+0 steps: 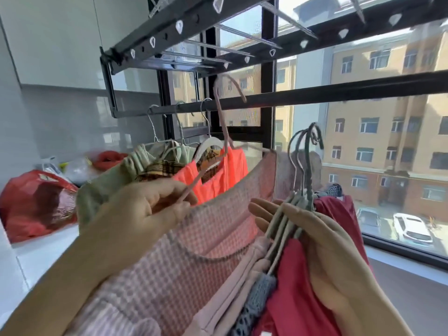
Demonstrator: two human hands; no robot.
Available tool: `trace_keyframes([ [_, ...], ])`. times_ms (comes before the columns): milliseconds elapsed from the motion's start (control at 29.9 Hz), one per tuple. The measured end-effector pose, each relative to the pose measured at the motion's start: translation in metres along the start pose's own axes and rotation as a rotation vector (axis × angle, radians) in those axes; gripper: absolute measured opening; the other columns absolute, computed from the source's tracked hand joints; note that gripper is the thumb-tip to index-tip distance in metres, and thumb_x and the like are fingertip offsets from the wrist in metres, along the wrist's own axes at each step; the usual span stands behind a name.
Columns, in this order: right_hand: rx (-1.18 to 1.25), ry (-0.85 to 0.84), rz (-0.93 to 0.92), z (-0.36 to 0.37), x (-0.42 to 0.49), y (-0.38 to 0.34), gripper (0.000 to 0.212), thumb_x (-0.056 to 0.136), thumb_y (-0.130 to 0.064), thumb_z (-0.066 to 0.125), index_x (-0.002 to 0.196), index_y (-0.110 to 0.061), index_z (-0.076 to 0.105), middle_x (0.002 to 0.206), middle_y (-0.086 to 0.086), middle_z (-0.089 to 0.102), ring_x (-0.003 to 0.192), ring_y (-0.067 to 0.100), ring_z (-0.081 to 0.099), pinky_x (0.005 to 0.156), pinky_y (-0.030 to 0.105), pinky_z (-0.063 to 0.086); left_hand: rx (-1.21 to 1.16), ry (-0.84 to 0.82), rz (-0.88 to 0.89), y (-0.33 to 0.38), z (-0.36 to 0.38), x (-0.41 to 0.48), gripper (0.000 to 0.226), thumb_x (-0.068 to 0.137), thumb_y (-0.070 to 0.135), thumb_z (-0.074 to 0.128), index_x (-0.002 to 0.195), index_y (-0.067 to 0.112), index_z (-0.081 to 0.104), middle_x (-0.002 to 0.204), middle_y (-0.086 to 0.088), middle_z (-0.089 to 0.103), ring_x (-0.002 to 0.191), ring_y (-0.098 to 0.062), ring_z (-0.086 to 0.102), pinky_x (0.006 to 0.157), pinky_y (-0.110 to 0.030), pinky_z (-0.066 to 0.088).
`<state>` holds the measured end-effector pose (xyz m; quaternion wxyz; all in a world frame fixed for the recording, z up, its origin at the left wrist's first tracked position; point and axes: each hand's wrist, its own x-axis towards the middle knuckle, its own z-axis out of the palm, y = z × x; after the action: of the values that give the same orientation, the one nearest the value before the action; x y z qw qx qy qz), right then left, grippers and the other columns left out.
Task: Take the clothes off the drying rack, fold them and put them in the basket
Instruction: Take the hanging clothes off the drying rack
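Observation:
A black drying rack (315, 97) hangs in front of the window. My left hand (145, 209) grips a pink hanger (221, 117) that carries a pink checked garment (198, 251); its hook is lifted just off the rail. My right hand (315, 238) holds a bunch of grey and pink hangers (300, 180) with a crimson garment (298, 299), a pale pink one and a grey knit piece hanging from them. Still on the rail at the left hang a coral garment (218, 175), a plaid one (160, 167) and a pale green one (106, 187). No basket is in view.
A white counter (36, 258) at the left holds a red plastic bag (36, 204), clear bags and a red item further back. The window sill (400, 265) runs along the right. Buildings and parked cars show through the glass.

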<state>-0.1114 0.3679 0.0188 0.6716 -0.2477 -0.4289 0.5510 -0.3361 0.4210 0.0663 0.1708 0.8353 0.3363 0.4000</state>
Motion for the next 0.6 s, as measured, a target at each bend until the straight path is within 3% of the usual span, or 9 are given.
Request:
trace_keyframes([
  [67,0.015,0.000,0.027,0.000,0.002,0.008,0.067,0.044,-0.036,0.087,0.098,0.000,0.071,0.108,0.020,0.068,0.104,0.027,0.065,0.080,0.032,0.056,-0.025,-0.035,-0.021,-0.008,0.016,-0.010,0.035,0.061,0.059,0.050,0.088,0.042,0.064,0.077,0.005,0.069,0.068,-0.013,0.062,0.064,-0.026,0.046],
  [167,0.013,0.012,0.063,0.003,0.006,0.017,0.070,0.037,-0.036,0.090,0.094,0.001,0.072,0.104,0.022,0.069,0.100,0.029,0.066,0.086,0.041,0.054,-0.012,-0.109,-0.041,-0.014,0.042,-0.015,0.034,0.065,0.058,0.052,0.091,0.041,0.063,0.080,0.011,0.068,0.071,-0.004,0.061,0.066,-0.017,0.044],
  [234,0.049,0.001,0.090,0.006,0.007,0.021,0.070,0.036,-0.033,0.091,0.091,0.006,0.071,0.102,0.025,0.067,0.091,0.031,0.068,0.079,0.040,0.057,-0.042,-0.178,-0.035,-0.016,0.054,-0.016,0.033,0.070,0.055,0.051,0.094,0.037,0.065,0.086,0.018,0.069,0.082,0.002,0.063,0.070,-0.011,0.044],
  [401,0.099,-0.052,0.096,0.009,0.008,0.024,0.071,0.039,-0.029,0.091,0.095,0.008,0.069,0.110,0.023,0.066,0.106,0.029,0.064,0.084,0.036,0.055,-0.237,-0.266,-0.061,-0.026,0.061,-0.019,0.042,0.071,0.064,0.042,0.106,0.046,0.057,0.099,0.018,0.069,0.096,0.003,0.063,0.086,-0.019,0.048],
  [501,0.104,-0.067,0.087,0.009,0.008,0.026,0.072,0.041,-0.029,0.090,0.099,0.007,0.068,0.111,0.025,0.065,0.108,0.031,0.063,0.087,0.037,0.053,-0.282,-0.237,-0.053,-0.029,0.064,-0.022,0.041,0.072,0.066,0.038,0.107,0.053,0.055,0.100,0.023,0.068,0.095,0.007,0.061,0.082,-0.012,0.045],
  [602,0.108,-0.071,0.088,0.008,0.008,0.028,0.072,0.040,-0.029,0.091,0.099,0.006,0.069,0.112,0.024,0.065,0.107,0.031,0.063,0.085,0.036,0.055,-0.288,-0.215,-0.067,-0.029,0.065,-0.022,0.044,0.071,0.067,0.037,0.104,0.047,0.059,0.099,0.014,0.070,0.093,-0.001,0.064,0.080,-0.016,0.047],
])
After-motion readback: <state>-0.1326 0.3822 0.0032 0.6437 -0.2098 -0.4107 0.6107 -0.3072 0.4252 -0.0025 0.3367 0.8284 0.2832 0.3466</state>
